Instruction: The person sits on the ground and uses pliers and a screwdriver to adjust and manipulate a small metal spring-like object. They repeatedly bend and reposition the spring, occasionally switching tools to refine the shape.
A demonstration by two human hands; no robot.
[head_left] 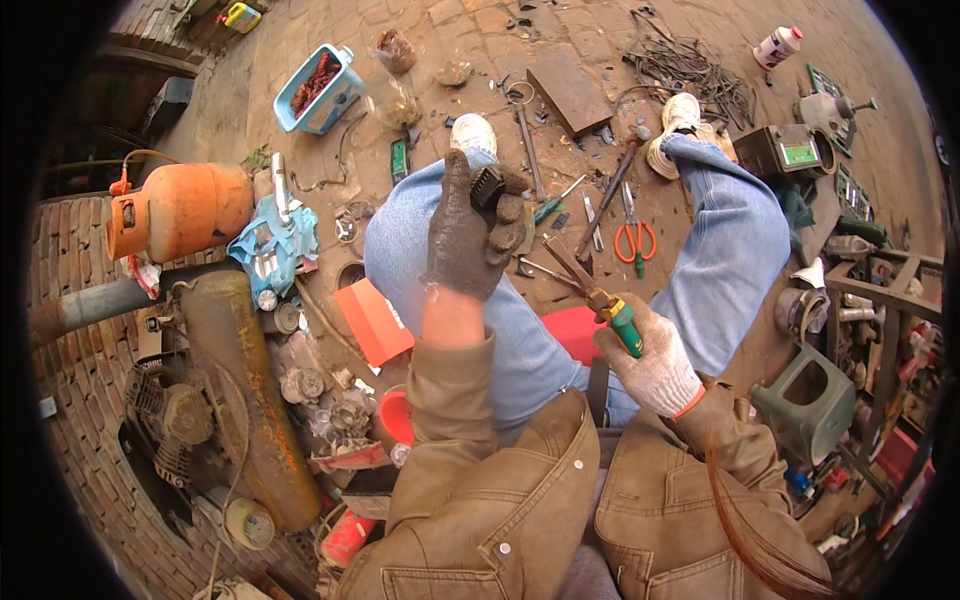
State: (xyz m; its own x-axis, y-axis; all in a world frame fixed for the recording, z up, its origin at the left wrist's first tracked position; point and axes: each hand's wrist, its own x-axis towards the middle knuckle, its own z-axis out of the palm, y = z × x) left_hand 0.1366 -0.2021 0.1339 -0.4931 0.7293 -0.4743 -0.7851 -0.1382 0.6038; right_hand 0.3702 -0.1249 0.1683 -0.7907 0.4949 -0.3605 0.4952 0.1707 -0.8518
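Note:
My left hand, in a dark, worn glove, is raised over my left knee with its fingers curled round a small black ribbed block. The thumb points up beside it. A pale, soiled glove with an orange cuff covers my right hand. It is closed round the green grip of a rusty hand tool, whose long metal end points up and left between my legs; its exact kind is unclear. Beyond lie scissors with orange-red handles and a hammer.
An orange gas cylinder and a rusty tank lie left. A blue tub and a metal block stand ahead. Tangled cables lie far right. A green stool is near a metal rack at right.

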